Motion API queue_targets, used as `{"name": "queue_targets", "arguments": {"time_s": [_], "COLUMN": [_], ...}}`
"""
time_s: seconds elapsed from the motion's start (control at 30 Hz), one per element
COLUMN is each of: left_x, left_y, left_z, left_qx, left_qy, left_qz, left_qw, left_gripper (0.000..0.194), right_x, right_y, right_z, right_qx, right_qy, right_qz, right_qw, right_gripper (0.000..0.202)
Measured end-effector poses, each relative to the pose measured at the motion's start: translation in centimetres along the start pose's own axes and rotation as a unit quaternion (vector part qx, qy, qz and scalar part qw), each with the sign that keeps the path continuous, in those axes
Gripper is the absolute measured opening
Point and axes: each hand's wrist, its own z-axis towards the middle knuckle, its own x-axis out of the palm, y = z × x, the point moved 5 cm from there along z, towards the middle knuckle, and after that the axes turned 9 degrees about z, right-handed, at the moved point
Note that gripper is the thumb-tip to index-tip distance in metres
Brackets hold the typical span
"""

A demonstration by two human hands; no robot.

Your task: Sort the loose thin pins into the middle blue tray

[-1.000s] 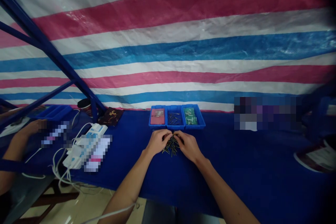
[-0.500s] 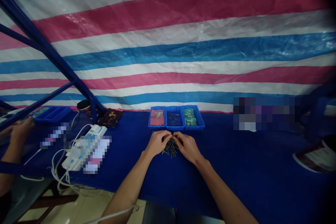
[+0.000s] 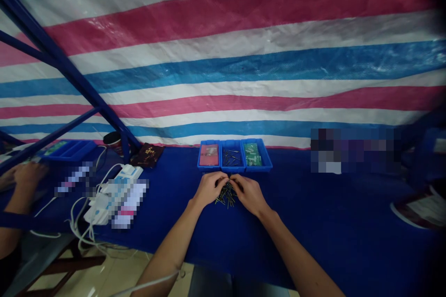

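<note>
My left hand (image 3: 211, 187) and my right hand (image 3: 246, 191) meet fingertip to fingertip over a heap of thin, dark and yellowish screw-like sticks (image 3: 228, 196) on the blue table. Both hands are closed in a pinch, and whatever lies between the fingertips is too small to make out. Just beyond them stand three small blue bins side by side. The left bin (image 3: 199, 166) has pink packets (image 3: 209, 155), the middle bin (image 3: 232, 168) holds loose thin metal pieces (image 3: 231, 157), and the right bin (image 3: 267, 161) contains green-and-clear packets (image 3: 252, 154).
On the left lie a white power strip (image 3: 116, 192) with tangled cables, a dark brown packet (image 3: 149, 155) and a dark cup (image 3: 112, 139). Another person's hand (image 3: 29, 176) works near a blue tray (image 3: 78, 151). A round tub (image 3: 420, 206) stands at far right. Striped sheeting (image 3: 244, 65) hangs behind.
My hands stay almost in place, still pinched together over the heap. At left, the other person's hand has shifted slightly and is blurred. The view has moved very slightly.
</note>
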Motion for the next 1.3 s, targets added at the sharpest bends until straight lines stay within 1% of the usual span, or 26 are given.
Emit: {"name": "queue_targets", "arguments": {"time_s": [0.2,0.33,0.5,0.6,0.73,0.93,1.07,1.3], "left_x": [0.05,0.03,0.01,-0.03,-0.09,-0.25,-0.24,-0.28], "left_y": [0.0,-0.16,-0.1,-0.04,-0.13,-0.31,-0.29,-0.21], "left_z": [-0.01,-0.02,-0.12,-0.13,-0.07,0.0,-0.03,-0.11], "left_qx": [0.002,0.005,0.006,0.006,0.006,0.002,0.001,0.0], "left_qy": [0.002,0.002,-0.003,-0.007,-0.008,-0.011,-0.003,-0.005], "left_qz": [-0.002,-0.004,-0.007,-0.008,-0.011,-0.013,-0.01,-0.012], "left_qw": [1.0,1.0,1.0,1.0,1.0,1.0,1.0,1.0], "left_gripper": [0.021,0.024,0.027,0.025,0.022,0.024,0.027,0.024], "right_x": [-0.34,-0.45,-0.31,-0.24,-0.31,-0.81,-0.91,-0.78], "right_y": [0.58,0.75,0.59,0.45,0.49,0.7,0.64,0.51], "right_z": [0.14,0.18,0.2,0.24,0.26,0.17,0.14,0.14], "right_qx": [-0.029,-0.029,-0.023,-0.022,-0.023,-0.02,-0.023,-0.019], "right_qy": [-0.026,-0.024,-0.021,-0.024,-0.024,-0.042,-0.048,-0.049], "right_qz": [-0.018,-0.025,-0.02,-0.018,-0.011,0.007,0.011,0.018], "right_qw": [0.999,0.999,0.999,0.999,0.999,0.999,0.999,0.998], "right_gripper": [0.023,0.029,0.031,0.031,0.03,0.02,0.019,0.019]}}
